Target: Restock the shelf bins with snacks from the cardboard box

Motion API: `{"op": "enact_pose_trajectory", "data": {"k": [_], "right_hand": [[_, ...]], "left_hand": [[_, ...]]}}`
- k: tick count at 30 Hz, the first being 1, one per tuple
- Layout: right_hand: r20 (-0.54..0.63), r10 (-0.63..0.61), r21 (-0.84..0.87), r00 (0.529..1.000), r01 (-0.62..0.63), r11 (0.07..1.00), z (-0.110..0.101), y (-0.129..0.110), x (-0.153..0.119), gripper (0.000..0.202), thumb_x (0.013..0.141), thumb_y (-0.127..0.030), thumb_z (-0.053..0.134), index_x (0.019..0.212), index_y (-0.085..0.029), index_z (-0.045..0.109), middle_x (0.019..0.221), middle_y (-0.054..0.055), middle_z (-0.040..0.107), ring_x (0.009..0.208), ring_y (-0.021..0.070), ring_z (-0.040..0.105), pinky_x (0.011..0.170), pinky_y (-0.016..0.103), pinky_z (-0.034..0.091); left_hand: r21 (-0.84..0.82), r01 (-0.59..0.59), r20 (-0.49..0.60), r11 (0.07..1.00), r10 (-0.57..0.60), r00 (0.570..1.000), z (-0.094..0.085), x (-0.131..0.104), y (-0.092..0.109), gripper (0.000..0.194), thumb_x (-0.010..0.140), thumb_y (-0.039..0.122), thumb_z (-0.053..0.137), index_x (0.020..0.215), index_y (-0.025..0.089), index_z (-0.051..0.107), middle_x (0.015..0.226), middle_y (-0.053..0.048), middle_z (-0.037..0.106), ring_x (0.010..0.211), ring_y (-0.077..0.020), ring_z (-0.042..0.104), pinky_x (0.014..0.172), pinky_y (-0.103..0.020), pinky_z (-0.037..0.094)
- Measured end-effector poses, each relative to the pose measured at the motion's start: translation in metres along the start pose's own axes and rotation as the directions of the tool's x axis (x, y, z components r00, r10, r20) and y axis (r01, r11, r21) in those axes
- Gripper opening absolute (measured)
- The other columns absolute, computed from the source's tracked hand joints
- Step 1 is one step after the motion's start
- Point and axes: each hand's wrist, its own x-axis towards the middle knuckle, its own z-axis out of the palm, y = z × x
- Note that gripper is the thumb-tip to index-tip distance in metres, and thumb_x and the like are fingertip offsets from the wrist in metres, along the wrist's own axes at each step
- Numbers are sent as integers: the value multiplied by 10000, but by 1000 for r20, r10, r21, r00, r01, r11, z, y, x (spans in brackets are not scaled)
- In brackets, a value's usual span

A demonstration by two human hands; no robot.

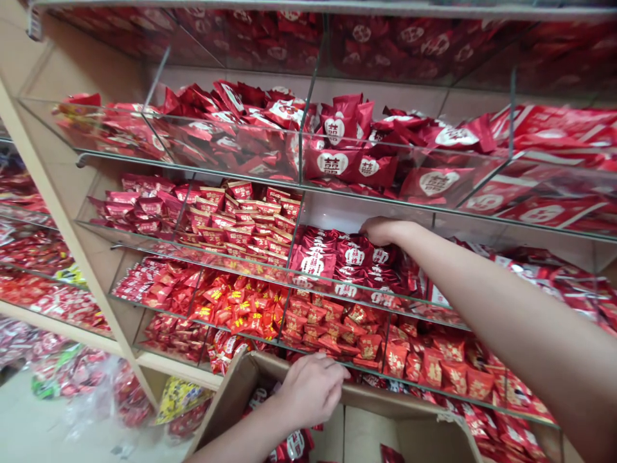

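My right hand (382, 230) reaches into a middle shelf compartment, at the back of a heap of dark red snack packets (354, 257) with white printing. Its fingers are hidden behind the packets, so what they touch does not show. Lower down, my left hand (313, 386) is at the far rim of an open cardboard box (371, 399), with its fingers curled. Whether anything is inside those fingers, or whether they grip the rim, I cannot make out. Several red packets (295, 445) lie inside the box.
Clear dividers split the shelves into compartments of red packets (236, 225), orange-red packets (241, 302) and larger heart-printed packets (332, 161). A clear shelf front (231, 263) runs below my right hand. Bagged goods (72, 379) lie on the floor at left.
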Motion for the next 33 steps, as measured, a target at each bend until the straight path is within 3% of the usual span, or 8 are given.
{"op": "enact_pose_trajectory", "data": {"k": [4,9,12,15,18,28,31,33], "right_hand": [[-9,-74,52,997,75,996,-1,-14,2,484,740,-95,408,1203,-195,504,1232,67,521,1062,209,519,829,238,406],[15,-121,104,993,119,987,1,-18,1,442,776,-135,375,1182,-225,523,1206,33,547,1024,189,545,815,221,414],[-29,-97,112,995,99,989,-4,-12,-8,408,794,-262,426,1181,-179,523,1228,74,523,1071,216,508,862,251,395],[-20,-89,93,996,90,992,-9,-12,-23,559,686,-386,596,1176,-129,519,1176,120,555,1029,250,532,840,280,414],[-4,-77,36,997,77,996,-6,-19,-35,535,610,-279,684,1112,-133,569,1051,111,627,931,239,584,770,268,438],[-138,-41,36,990,46,998,16,-22,-35,406,712,-218,584,1101,-106,551,1056,148,600,985,235,549,827,266,393],[-264,-13,61,964,30,998,7,-25,-62,364,750,-254,542,1085,-113,547,1081,156,560,1021,246,510,857,291,376],[-423,7,162,906,68,984,5,-36,-99,275,805,-279,461,1014,-136,567,1016,132,570,989,228,510,846,297,381]], "left_hand": [[22,5,14,1000,-5,1000,-1,0,0,209,748,144,440,890,220,572,767,-1,637,709,-151,569,765,-277,427],[38,13,10,999,-13,1000,-2,-1,2,218,748,144,434,890,224,579,752,-3,636,693,-156,567,717,-270,436],[27,11,1,1000,-11,1000,-3,-1,2,214,748,149,438,888,226,581,751,2,637,691,-150,572,772,-283,432],[18,-7,-18,1000,7,1000,-2,-1,2,210,751,149,437,882,218,586,739,-4,635,688,-146,575,799,-287,429],[19,-11,-36,1000,12,999,-1,-1,1,210,758,144,425,869,211,591,731,-13,633,694,-146,578,790,-282,434],[24,-5,-5,1000,5,1000,-3,0,2,206,763,147,424,885,209,578,768,-11,643,716,-152,579,796,-289,430],[31,-4,20,1000,3,1000,-3,-1,3,206,762,146,428,899,215,565,788,-2,644,730,-151,580,788,-283,429],[38,-7,26,999,6,1000,-3,-1,3,202,763,146,426,896,214,562,786,-3,641,728,-151,579,780,-278,430]]}}
